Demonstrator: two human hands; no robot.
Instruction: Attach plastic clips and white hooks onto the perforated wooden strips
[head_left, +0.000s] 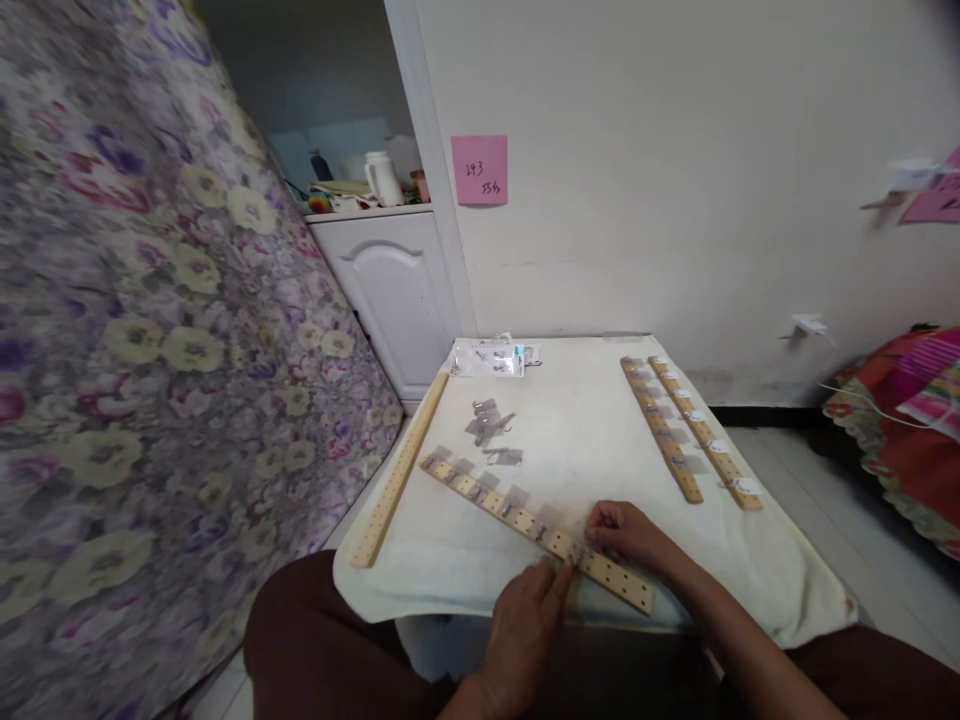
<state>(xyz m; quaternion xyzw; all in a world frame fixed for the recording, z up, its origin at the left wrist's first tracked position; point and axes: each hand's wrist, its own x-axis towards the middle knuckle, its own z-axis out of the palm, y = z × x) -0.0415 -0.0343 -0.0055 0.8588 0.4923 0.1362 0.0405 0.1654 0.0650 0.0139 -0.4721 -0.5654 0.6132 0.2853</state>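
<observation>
A light wooden strip with rows of holes (615, 577) lies slantwise at the front of the table, with several small metal hooks (508, 507) standing along it. My left hand (529, 610) has its fingers closed at the strip's near edge, by the hook closest to the right end (576, 552). Just beyond that same hook, the fingers of my right hand (626, 532) are curled in a pinch; whatever they hold is too small to make out. Loose metal hooks (487, 425) lie in a small pile farther back, with a single loose piece (502, 457) nearer the strip.
A bare holed strip (401, 465) runs along the table's left side. On the right lie a strip with metal hooks (660, 430) and another with white pieces (705, 430). Clear packaging (487, 358) rests at the back of the cloth-covered table (570, 400). A floral curtain (150, 350) hangs left.
</observation>
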